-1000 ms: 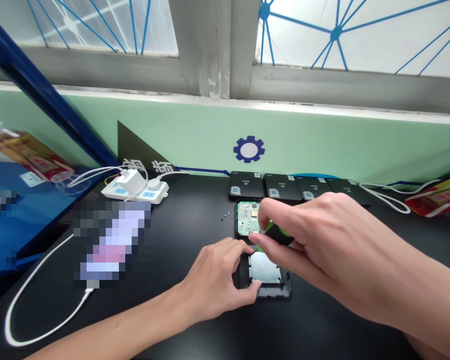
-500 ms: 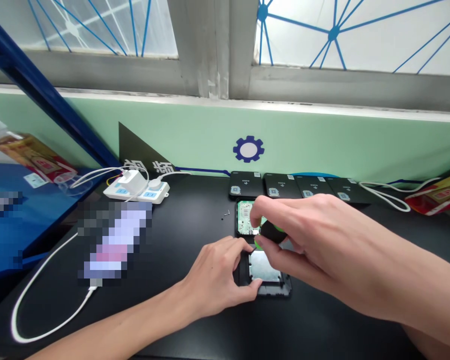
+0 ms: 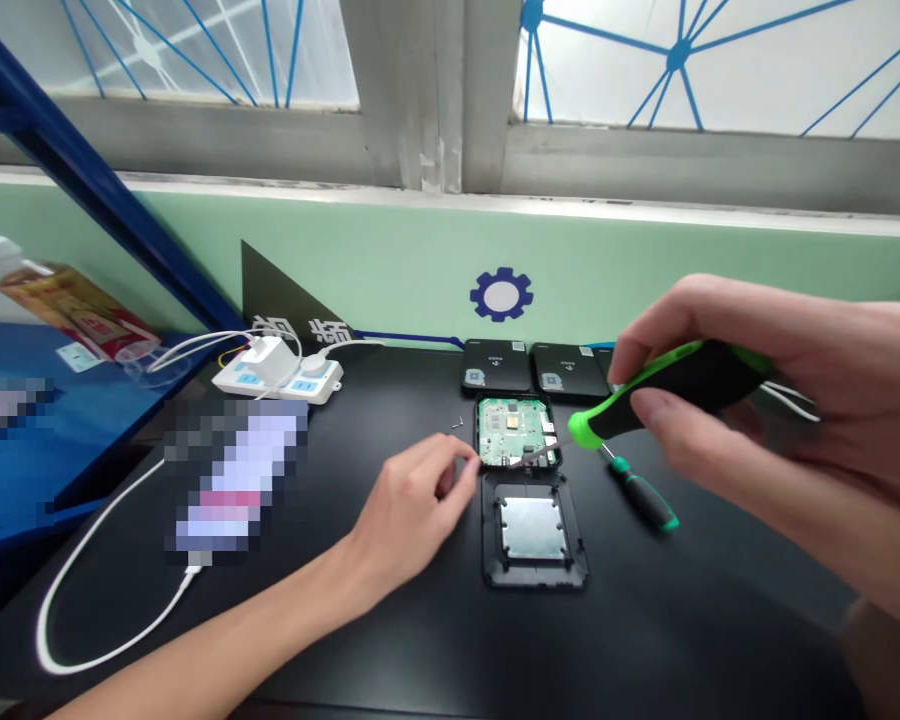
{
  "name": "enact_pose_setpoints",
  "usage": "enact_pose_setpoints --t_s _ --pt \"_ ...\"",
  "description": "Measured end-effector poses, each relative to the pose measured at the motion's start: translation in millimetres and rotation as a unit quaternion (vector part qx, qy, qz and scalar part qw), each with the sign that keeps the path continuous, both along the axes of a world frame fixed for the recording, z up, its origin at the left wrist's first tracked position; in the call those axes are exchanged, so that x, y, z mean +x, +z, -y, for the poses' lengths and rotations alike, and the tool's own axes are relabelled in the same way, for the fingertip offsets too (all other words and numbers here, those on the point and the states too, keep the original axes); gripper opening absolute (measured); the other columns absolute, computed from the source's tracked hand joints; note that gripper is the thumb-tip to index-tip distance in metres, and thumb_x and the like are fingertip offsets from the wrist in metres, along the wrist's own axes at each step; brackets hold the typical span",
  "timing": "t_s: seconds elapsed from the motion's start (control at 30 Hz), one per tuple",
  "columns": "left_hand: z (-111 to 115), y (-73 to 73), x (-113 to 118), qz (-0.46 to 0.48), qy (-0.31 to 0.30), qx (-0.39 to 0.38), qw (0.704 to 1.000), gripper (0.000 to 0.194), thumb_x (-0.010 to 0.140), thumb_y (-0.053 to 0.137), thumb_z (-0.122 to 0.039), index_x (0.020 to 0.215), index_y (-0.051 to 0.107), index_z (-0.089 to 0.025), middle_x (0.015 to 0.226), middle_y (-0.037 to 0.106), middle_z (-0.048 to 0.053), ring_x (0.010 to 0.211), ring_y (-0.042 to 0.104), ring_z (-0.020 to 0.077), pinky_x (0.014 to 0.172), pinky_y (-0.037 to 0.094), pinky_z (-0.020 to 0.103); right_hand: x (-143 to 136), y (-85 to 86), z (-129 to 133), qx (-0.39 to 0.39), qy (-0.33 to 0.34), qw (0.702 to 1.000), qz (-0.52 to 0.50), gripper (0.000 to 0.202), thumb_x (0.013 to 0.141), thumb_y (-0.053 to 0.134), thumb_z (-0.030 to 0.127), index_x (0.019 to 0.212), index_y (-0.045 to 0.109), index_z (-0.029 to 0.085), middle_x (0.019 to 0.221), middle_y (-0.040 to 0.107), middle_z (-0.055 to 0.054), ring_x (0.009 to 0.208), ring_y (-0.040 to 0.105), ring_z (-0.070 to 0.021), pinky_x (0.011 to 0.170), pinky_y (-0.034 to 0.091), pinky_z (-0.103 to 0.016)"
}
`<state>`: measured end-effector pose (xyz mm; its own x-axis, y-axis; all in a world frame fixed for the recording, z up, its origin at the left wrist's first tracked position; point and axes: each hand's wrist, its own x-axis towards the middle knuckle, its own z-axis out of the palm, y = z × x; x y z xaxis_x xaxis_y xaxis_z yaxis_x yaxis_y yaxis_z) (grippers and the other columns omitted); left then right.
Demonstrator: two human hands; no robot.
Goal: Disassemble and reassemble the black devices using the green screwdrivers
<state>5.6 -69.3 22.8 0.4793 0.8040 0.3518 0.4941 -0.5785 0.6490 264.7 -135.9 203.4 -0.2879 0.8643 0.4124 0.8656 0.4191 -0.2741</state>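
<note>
My right hand [image 3: 720, 400] grips a screwdriver [image 3: 682, 385] with a black and bright green handle. Its thin shaft slants down left, the tip over the lower edge of a green circuit board [image 3: 511, 425] in an open black case. The fingers of my left hand [image 3: 420, 500] are curled, thumb and index tips together at the lower left corner of that case. Whether they pinch anything there is hidden. Just below the case lies a black cover [image 3: 495, 570] with a silver metal plate [image 3: 532, 528] on its inner side.
A second screwdriver [image 3: 645, 495] lies right of the cover. Tiny screws [image 3: 457, 423] rest left of the case. Closed black boxes [image 3: 495, 366] line the wall. A power strip [image 3: 285, 380] and a blurred-out phone [image 3: 244, 475] with a white cable [image 3: 52, 610] lie left.
My right hand has lifted and moved right with the screwdriver, uncovering the board and the second screwdriver. My left hand has let go of the cover and shifted up to the case's corner.
</note>
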Motion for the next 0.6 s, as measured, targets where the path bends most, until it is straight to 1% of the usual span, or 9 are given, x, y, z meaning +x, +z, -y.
enact_pose_setpoints --t_s 0.07,0.13,0.23,0.33,0.4,0.47,0.5,0.57,0.6 --pt "-14 -1.6 -4 -0.010 0.060 0.039 0.997 0.015 0.109 0.064 -0.027 0.099 0.074 -0.021 0.080 0.057 -0.003 0.070 0.059 0.0149 0.070 0.044 0.029 1 0.3 0 -0.002 -0.003 1.000 -0.008 0.004 0.106 0.061 0.029 0.105 0.062 0.032 0.067 0.068 0.012 0.050 0.052 -0.0108 0.047 0.035 -0.029" --pt "-25 -4.5 -7 -0.031 0.093 0.043 0.994 0.010 0.104 0.072 -0.028 0.105 0.078 -0.020 0.087 0.061 -0.001 0.074 0.062 0.0161 0.071 0.046 0.029 1 0.9 2 -0.004 -0.001 1.000 -0.011 0.004 0.105 0.061 0.028 0.103 0.063 0.031 0.065 0.067 0.012 0.050 0.051 -0.0096 0.046 0.035 -0.028" --pt "-36 -10.0 -10 -0.055 0.101 0.030 0.993 0.015 0.101 0.077 -0.033 0.109 0.082 -0.021 0.094 0.067 0.001 0.079 0.068 0.0185 0.072 0.049 0.030 1 2.2 4 -0.004 0.007 1.000 -0.003 0.004 0.106 0.061 0.030 0.103 0.062 0.029 0.064 0.065 0.012 0.048 0.048 -0.0087 0.045 0.036 -0.028" --pt "-40 -13.1 -10 -0.062 0.093 0.025 0.993 0.018 0.105 0.073 -0.035 0.103 0.085 -0.021 0.091 0.070 0.003 0.080 0.070 0.0199 0.073 0.050 0.031 3 3.3 3 -0.013 0.018 1.000 0.000 0.006 0.108 0.060 0.032 0.103 0.060 0.029 0.067 0.066 0.010 0.047 0.050 -0.0101 0.046 0.038 -0.030" --pt "-40 -11.7 -9 -0.051 0.087 0.022 0.995 0.022 0.107 0.070 -0.034 0.097 0.085 -0.021 0.089 0.073 0.003 0.079 0.069 0.0199 0.073 0.051 0.031 3 3.7 2 -0.019 0.021 1.000 -0.003 0.007 0.109 0.058 0.033 0.103 0.060 0.029 0.066 0.065 0.009 0.047 0.051 -0.0110 0.045 0.038 -0.031" --pt "-39 -7.1 -8 -0.009 0.083 0.003 0.996 0.023 0.106 0.071 -0.035 0.094 0.084 -0.021 0.089 0.077 0.003 0.079 0.069 0.0197 0.076 0.053 0.031 3 3.8 1 -0.020 0.020 1.000 -0.010 0.008 0.110 0.058 0.033 0.103 0.060 0.029 0.065 0.064 0.009 0.047 0.051 -0.0111 0.045 0.037 -0.031" --pt "-38 -3.8 -7 0.031 0.079 -0.024 0.996 0.022 0.105 0.074 -0.036 0.094 0.084 -0.021 0.090 0.079 0.003 0.079 0.070 0.0197 0.078 0.055 0.031 2 3.7 0 -0.019 0.018 1.000 -0.013 0.007 0.109 0.058 0.032 0.103 0.060 0.029 0.065 0.064 0.009 0.048 0.051 -0.0111 0.045 0.037 -0.031" --pt "-35 3.9 -4 0.139 0.050 -0.123 0.981 0.020 0.101 0.081 -0.040 0.096 0.085 -0.020 0.089 0.083 0.004 0.079 0.074 0.0204 0.080 0.059 0.032 1 3.6 1 -0.001 0.012 1.000 -0.022 0.004 0.107 0.059 0.028 0.104 0.062 0.029 0.065 0.065 0.009 0.048 0.049 -0.0107 0.047 0.038 -0.030" --pt "-33 7.9 -3 0.197 0.025 -0.188 0.962 0.021 0.098 0.086 -0.040 0.096 0.085 -0.019 0.088 0.084 0.005 0.079 0.077 0.0210 0.080 0.062 0.032 0 3.7 2 0.010 0.008 1.000 -0.027 0.004 0.106 0.060 0.026 0.104 0.063 0.029 0.066 0.065 0.010 0.049 0.049 -0.0104 0.047 0.038 -0.029"
